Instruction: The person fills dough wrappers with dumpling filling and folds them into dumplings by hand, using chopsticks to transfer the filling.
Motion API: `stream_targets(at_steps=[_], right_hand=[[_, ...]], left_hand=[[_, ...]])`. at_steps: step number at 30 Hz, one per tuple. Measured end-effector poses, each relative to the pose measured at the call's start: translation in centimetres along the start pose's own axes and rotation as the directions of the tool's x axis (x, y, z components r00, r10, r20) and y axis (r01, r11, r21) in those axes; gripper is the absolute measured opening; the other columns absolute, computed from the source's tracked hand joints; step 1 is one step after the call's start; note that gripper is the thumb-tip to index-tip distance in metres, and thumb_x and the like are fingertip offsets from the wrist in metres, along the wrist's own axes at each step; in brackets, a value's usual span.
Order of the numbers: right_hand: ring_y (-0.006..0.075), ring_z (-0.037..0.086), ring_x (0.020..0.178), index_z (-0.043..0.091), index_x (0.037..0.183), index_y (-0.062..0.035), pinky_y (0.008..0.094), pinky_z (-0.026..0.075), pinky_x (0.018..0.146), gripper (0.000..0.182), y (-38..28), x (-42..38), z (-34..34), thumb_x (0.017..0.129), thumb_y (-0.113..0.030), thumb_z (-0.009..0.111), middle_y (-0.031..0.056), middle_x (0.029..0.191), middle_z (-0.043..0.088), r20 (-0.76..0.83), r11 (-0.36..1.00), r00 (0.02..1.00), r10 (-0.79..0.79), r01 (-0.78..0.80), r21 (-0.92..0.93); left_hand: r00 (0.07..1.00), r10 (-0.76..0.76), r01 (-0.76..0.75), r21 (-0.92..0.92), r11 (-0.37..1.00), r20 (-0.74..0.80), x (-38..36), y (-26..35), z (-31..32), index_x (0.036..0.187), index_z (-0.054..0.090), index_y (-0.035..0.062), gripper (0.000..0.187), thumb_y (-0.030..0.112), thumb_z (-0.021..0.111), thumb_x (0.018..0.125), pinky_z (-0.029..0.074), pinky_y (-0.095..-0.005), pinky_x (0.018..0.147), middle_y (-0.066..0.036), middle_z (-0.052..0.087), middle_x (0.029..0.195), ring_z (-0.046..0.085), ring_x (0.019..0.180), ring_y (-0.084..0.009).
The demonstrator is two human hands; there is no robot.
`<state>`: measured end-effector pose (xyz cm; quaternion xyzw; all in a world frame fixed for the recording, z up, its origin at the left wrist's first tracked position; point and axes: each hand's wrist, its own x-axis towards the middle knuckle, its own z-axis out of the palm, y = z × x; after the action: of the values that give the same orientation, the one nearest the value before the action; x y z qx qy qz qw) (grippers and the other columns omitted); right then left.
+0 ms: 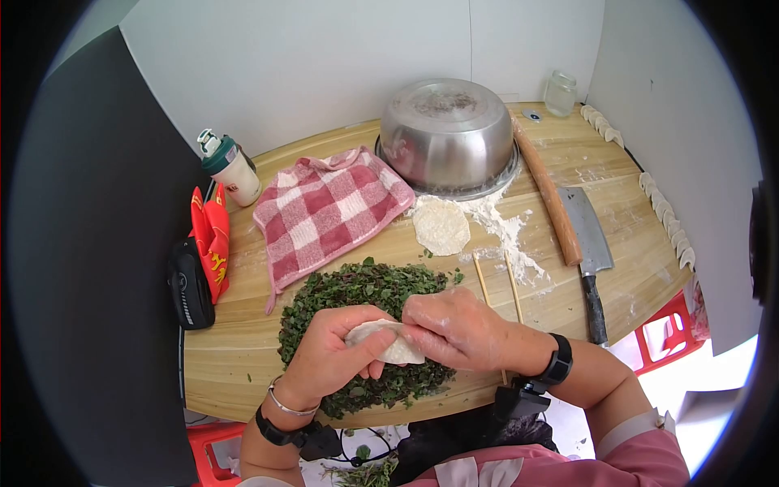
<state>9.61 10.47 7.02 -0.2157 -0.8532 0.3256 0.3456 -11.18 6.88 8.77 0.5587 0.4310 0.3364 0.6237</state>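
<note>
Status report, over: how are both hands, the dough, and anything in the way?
Left hand holds folded dough; right hand pinches its edge. Dough above chopped greens. Two wooden sticks near right hand; no blockage seen.

Two wrappers [402,351], two chopsticks [514,286]

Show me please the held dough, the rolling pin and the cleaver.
Held dough [399,352], head view: its pale surface.
Rolling pin [548,191], head view: middle of its length.
Cleaver [590,230], head view: its blade.
</note>
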Motion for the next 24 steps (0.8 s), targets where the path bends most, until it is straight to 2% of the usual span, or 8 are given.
stream_targets(at_steps=[3, 7, 10, 15, 19, 21, 24], right_hand=[[0.0417, 0.056, 0.067, 0.049, 0.085, -0.0038, 0.0471, 0.043, 0.059, 0.017, 0.15, -0.03, -0.59, 0.093, -0.018, 0.051, 0.0177, 0.068, 0.053, 0.061, 0.999, 0.997, 0.041, -0.04, -0.01], [0.0414, 0.056, 0.068, 0.048, 0.086, -0.0035, 0.0471, 0.043, 0.059, 0.02, -0.11, 0.08, -0.49, 0.094, -0.022, 0.049, 0.0184, 0.069, 0.053, 0.028, 0.998, 0.998, 0.06, -0.059, -0.009], [0.0413, 0.056, 0.069, 0.047, 0.087, -0.0029, 0.0467, 0.043, 0.059, 0.017, -0.16, 0.17, -0.33, 0.093, -0.018, 0.051, 0.0185, 0.07, 0.054, 0.0, 0.996, 0.998, 0.064, -0.064, -0.054], [0.0414, 0.057, 0.07, 0.046, 0.087, -0.0019, 0.0464, 0.044, 0.06, 0.012, -0.2, 0.08, -0.06, 0.09, -0.01, 0.054, 0.0179, 0.071, 0.055, -0.02, 1.0, 1.0, 0.018, -0.018, 0.018], [0.0412, 0.057, 0.07, 0.047, 0.087, -0.002, 0.0467, 0.044, 0.06, 0.013, -0.17, 0.01, -0.29, 0.092, -0.013, 0.053, 0.0184, 0.071, 0.055, -0.018, 1.0, 1.0, 0.023, -0.023, 0.014], [0.0415, 0.056, 0.071, 0.047, 0.088, -0.0018, 0.0466, 0.043, 0.06, 0.016, 0.14, 0.05, -0.64, 0.093, -0.016, 0.051, 0.0188, 0.071, 0.054, 0.091, 0.995, 0.991, 0.1, -0.099, -0.013], [0.039, 0.053, 0.063, 0.049, 0.085, -0.0018, 0.0427, 0.041, 0.056, 0.014, 0.2, 0.11, -0.44, 0.094, -0.012, 0.05, 0.0163, 0.069, 0.049, 0.023, 0.998, 0.998, 0.055, -0.056, 0.021]], left_hand=[[0.999, 0.029, -0.028, 0.017, 0.999, -0.026, 0.08, -0.05, 0.02, 0.102, 0.063, -0.0012, 0.018, 0.013, 0.061, 0.092, 0.043, -0.0179, 0.048, -0.002, 0.062, 0.073, 0.056, 0.057, -0.0048], [0.995, 0.088, -0.091, -0.067, 0.994, -0.052, 0.22, -0.55, -0.08, 0.102, 0.062, -0.002, 0.018, 0.014, 0.059, 0.093, 0.045, -0.019, 0.049, -0.004, 0.063, 0.076, 0.057, 0.058, -0.0066], [0.995, 0.091, -0.094, -0.103, 0.99, -0.041, 0.21, -0.34, 0.08, 0.103, 0.061, -0.002, 0.018, 0.013, 0.059, 0.093, 0.046, -0.0192, 0.05, -0.005, 0.063, 0.077, 0.058, 0.059, -0.0072], [0.999, 0.049, -0.049, -0.08, 0.996, -0.002, 0.29, -0.17, 0.16, 0.102, 0.061, -0.0018, 0.016, 0.011, 0.058, 0.093, 0.047, -0.0192, 0.052, -0.006, 0.065, 0.08, 0.059, 0.061, -0.0074], [0.998, 0.061, -0.06, -0.019, 0.998, 0.013, 0.36, -0.2, 0.06, 0.102, 0.061, -0.0017, 0.015, 0.009, 0.056, 0.093, 0.048, -0.0196, 0.053, -0.008, 0.067, 0.082, 0.06, 0.062, -0.008], [0.997, 0.074, -0.074, 0.001, 0.997, 0.004, 0.39, -0.19, 0.04, 0.102, 0.061, -0.0017, 0.015, 0.009, 0.056, 0.094, 0.048, -0.0199, 0.053, -0.008, 0.067, 0.083, 0.06, 0.062, -0.0082], [0.993, 0.108, -0.11, -0.045, 0.993, -0.039, 0.45, -0.15, 0.15, 0.102, 0.061, -0.0019, 0.015, 0.01, 0.055, 0.094, 0.048, -0.0201, 0.053, -0.008, 0.067, 0.083, 0.06, 0.062, -0.0083]])
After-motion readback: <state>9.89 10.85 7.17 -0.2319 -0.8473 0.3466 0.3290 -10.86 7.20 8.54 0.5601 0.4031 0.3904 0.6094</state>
